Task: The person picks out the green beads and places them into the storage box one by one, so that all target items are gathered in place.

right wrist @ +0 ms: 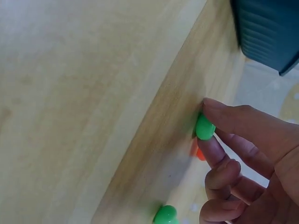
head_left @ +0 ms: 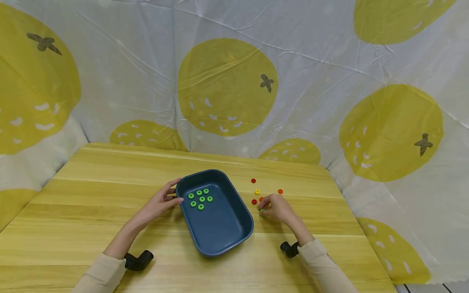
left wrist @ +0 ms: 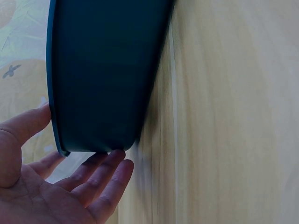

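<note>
The left hand point(head_left: 161, 202) rests against the left rim of the blue tray point(head_left: 223, 240), its fingers straight and relaxed and holding nothing; I think it is there to keep the tray from sliding on the wooden table point(head_left: 73, 211). The right hand point(head_left: 277, 208) is just to the right of the tray, and its thumb and finger are pressed together on 1 green ring point(right wrist: 204, 127), low at the table surface. Inside the tray lie 7 green rings point(head_left: 200, 198) in a loose group near the far end. Beside the right hand there are red rings point(head_left: 253, 180), 1 yellow ring point(head_left: 257, 192) and 1 orange ring point(head_left: 280, 191), scattered apart on the table.
</note>
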`<state>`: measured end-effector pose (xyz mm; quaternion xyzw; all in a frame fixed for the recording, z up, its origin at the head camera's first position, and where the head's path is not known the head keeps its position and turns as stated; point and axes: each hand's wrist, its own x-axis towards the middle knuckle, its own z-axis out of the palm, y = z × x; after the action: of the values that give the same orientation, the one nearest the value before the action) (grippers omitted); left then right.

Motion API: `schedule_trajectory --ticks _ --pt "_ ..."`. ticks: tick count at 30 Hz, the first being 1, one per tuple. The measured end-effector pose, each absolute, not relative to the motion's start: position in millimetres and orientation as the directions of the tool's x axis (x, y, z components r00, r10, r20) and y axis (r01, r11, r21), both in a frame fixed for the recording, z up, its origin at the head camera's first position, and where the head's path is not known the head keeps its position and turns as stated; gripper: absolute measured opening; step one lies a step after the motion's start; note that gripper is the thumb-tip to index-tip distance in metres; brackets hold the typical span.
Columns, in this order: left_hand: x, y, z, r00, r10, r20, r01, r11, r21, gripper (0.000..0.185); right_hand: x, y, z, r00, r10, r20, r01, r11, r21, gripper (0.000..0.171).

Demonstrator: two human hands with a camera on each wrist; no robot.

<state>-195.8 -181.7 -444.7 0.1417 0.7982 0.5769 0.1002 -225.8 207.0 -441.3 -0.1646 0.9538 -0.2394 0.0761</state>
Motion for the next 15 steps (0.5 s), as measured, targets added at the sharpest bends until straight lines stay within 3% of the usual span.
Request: schedule_trajectory --ticks 15 --pt "-195 -181 -444 -0.942 0.335 0.005 0.115 0.311 0.944 0.068 -237 199 -414 -0.912 -0.410 0.003 -0.350 0.774 -0.527 0.008"
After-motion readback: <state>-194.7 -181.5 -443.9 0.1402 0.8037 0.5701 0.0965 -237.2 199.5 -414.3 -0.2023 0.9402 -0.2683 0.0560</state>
